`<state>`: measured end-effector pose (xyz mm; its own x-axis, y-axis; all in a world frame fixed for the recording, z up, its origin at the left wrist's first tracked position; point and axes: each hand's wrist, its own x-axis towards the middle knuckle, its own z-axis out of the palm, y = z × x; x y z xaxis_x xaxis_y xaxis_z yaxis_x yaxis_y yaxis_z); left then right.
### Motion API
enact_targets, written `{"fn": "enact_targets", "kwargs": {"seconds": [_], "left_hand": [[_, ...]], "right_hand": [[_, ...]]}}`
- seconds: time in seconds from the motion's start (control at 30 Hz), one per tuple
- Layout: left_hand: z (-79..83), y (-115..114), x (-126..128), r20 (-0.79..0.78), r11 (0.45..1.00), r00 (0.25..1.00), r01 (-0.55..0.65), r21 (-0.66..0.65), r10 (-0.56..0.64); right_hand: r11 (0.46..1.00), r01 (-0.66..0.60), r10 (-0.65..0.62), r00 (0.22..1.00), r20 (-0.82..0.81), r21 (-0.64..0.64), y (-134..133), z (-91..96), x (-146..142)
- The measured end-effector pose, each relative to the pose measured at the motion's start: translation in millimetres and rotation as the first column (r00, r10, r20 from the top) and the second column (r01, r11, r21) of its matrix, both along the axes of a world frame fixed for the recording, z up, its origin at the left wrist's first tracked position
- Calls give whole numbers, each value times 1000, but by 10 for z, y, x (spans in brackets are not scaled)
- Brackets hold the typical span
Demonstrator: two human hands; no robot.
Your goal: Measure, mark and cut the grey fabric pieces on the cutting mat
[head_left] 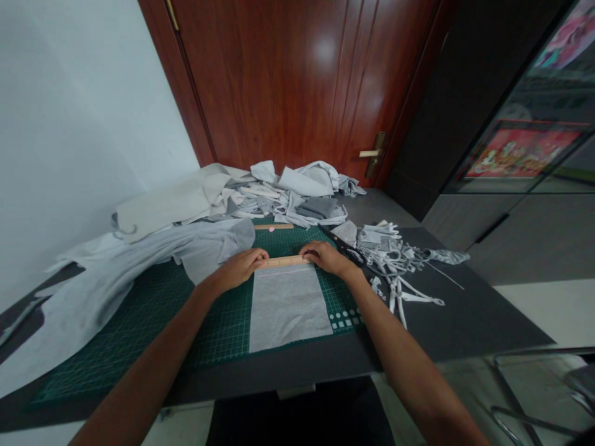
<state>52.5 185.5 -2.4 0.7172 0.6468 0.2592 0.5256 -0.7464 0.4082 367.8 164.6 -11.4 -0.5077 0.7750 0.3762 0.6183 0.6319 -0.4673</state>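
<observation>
Left hand (239, 269), right hand (328, 259), ruler (283, 261) (on fabric (288, 310))

Glossy red-brown wooden door (279, 80) at top center, brass lever handle (372, 153) on its right side, white wall (83, 124) at upper left, glass-fronted cabinet (515, 118) at upper right, red picture (523, 153) behind its glass, metal chair frame (525, 396) at lower right

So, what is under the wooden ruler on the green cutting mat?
The wooden ruler lies at the edge of a pale grey cloth sheet on the green cutting mat; directly beneath it is covered.
</observation>
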Motion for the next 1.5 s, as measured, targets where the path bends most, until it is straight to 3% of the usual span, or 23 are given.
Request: {"fn": "enact_targets", "kwargs": {"seconds": [0.27,0.53,0.63,0.73,0.87,0.93,1.13,1.3,1.5], "left_hand": [[21,4,-17,-15,996,997,70,-49,-70],[-4,97,-173,-9,999,999,43,-34,-43],[-43,204,-365,-25,999,999,-45,17,45],[-43,294,-562,-53,976,977,-202,80,207],[13,269,-529,41,921,940,-341,189,340],[18,189,-342,95,934,953,-300,193,286],[-147,0,214,54,997,998,-28,76,24],[-207,24,218,76,1000,997,18,-14,-17],[-192,25,202,91,999,996,21,-30,-19]], "right_hand": [[999,7,-6,1000,21,-42,51,-116,45],[994,101,-98,993,68,-40,78,-179,45],[991,123,-119,989,83,-48,73,-177,48],[990,132,-126,988,94,-52,60,-156,42],[988,139,-132,986,105,-64,37,-121,30],[987,142,-134,985,107,-71,27,-107,24],[986,136,-125,986,108,-95,16,-80,22],[986,86,-71,992,105,-145,16,-38,134],[973,30,-17,998,62,-227,14,12,313]]}}
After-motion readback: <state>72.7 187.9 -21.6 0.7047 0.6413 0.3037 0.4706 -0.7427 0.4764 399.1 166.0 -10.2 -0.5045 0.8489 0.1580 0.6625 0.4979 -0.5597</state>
